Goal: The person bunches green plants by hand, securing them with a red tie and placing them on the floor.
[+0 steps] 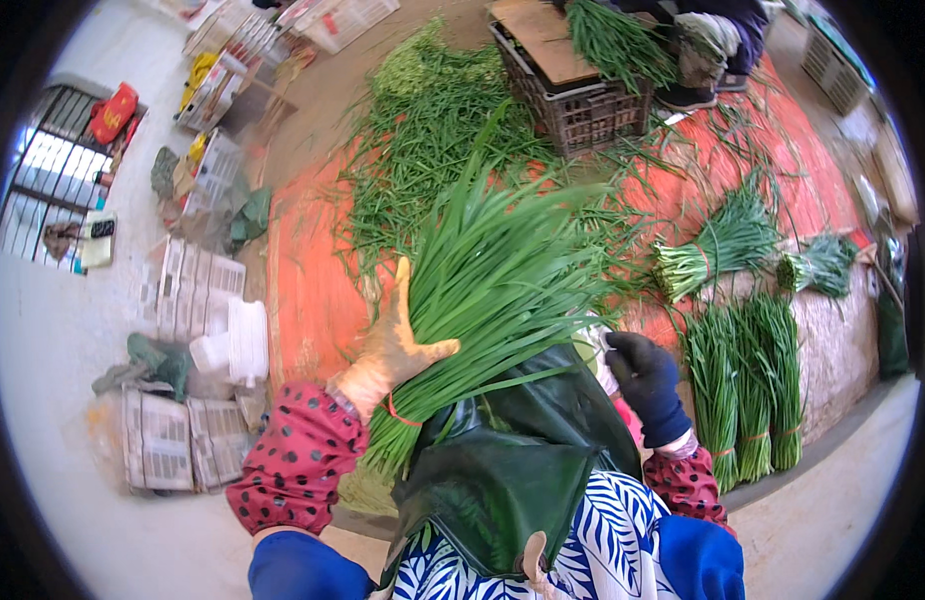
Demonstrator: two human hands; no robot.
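Observation:
My left hand [395,337], in a yellowish glove, holds a large bunch of long green chives [500,270] that leans over my lap. A red band [402,412] circles the bunch near its pale cut ends. My right hand [650,382], in a dark blue glove, is off to the right, apart from the bunch, with its fingers bent; whether anything is in it cannot be seen. A dark green apron [507,480] covers my lap. Right of my hand several banded bundles of chives [740,397] lie side by side.
Loose green leaves [432,150] are heaped on the orange sheet [305,262]. Beyond stands a dark plastic crate [597,120] with a board on top, beside a seated person [710,45]. Two more banded bundles [717,240] lie at right. Pale crates [159,439] line the left wall.

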